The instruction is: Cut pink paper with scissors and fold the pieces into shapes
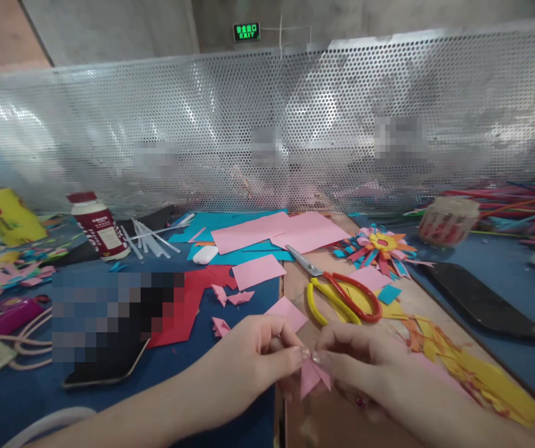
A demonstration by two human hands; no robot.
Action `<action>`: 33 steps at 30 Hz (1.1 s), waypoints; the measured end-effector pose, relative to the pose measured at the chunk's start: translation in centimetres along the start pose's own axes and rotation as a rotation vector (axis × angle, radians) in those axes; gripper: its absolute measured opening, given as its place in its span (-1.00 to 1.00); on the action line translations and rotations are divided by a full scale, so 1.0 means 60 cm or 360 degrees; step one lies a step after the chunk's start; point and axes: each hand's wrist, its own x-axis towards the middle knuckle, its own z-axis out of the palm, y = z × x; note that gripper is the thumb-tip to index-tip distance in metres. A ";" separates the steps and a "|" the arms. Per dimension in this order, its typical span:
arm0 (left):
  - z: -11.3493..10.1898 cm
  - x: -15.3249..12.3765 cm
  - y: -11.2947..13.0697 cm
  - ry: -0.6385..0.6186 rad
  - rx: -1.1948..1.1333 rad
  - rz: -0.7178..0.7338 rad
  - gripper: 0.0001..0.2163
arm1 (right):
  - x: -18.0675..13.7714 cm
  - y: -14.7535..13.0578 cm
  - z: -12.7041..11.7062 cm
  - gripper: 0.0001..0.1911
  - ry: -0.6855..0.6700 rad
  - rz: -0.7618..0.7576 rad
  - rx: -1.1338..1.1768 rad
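Between both hands is a small folded piece of pink paper (313, 378), its pointed flaps hanging downward. The thumb and fingers of my left hand (267, 354) pinch its upper left side. My right hand (361, 361) pinches the upper right side, thumb beside the other thumb. Several small folded pink pieces (241, 297) lie left of the hands. Just beyond the fingers rests a pink paper square (287, 313), partly covered by my left hand. Scissors (342, 295) with red and yellow handles lie beyond my right hand, blades pointing away.
Pink sheets (253, 231) lie on blue paper (183, 229) at the back. A paper flower (382, 244) and a dark phone-like slab (486, 302) are to the right. Leftward are a phone (109, 361), a bottle (98, 227) and glue sticks (148, 239). A perforated metal screen (221, 124) stands behind.
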 end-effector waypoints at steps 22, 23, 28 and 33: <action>0.002 0.001 0.002 -0.0014 -0.0051 0.0079 -0.78 | 0.004 -0.008 -0.002 -0.73 -0.0020 -0.0081 -0.0067; 0.001 0.002 0.001 -0.0014 -0.0062 0.0080 -0.78 | 0.004 -0.008 -0.002 -0.72 -0.0010 -0.0062 -0.0076; -0.001 0.004 -0.005 -0.0028 -0.0068 0.0108 -0.81 | 0.002 -0.006 0.001 -0.73 0.0057 -0.0074 -0.0116; -0.003 -0.001 -0.001 -0.0031 0.0085 0.0091 -0.85 | 0.004 0.004 0.008 -0.78 0.0090 -0.0301 -0.0214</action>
